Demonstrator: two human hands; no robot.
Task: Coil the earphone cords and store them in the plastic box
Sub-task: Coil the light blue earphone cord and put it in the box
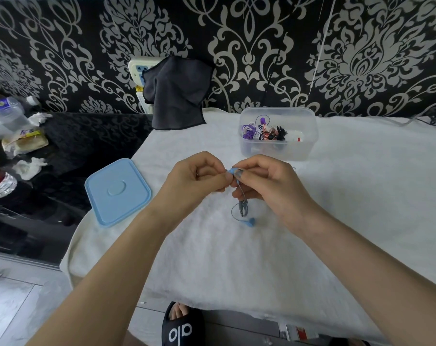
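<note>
Both hands, left (199,176) and right (264,182), pinch a blue earbud (233,171); its cord (241,198) dangles, light, limp, tangle-prone. Best held near the buds.

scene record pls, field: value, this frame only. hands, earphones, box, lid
left hand: pinches blue earphones at top, fingers curled
right hand: pinches same earphones beside left grip
blue earphones: cord hangs from both hands; one earbud and a dark clip dangle just over the white cloth
plastic box: open, behind the hands, holds purple, red-white and black earphones
blue lid: off, flat on cloth at left
dark cloth: hangs on wall behind
</note>
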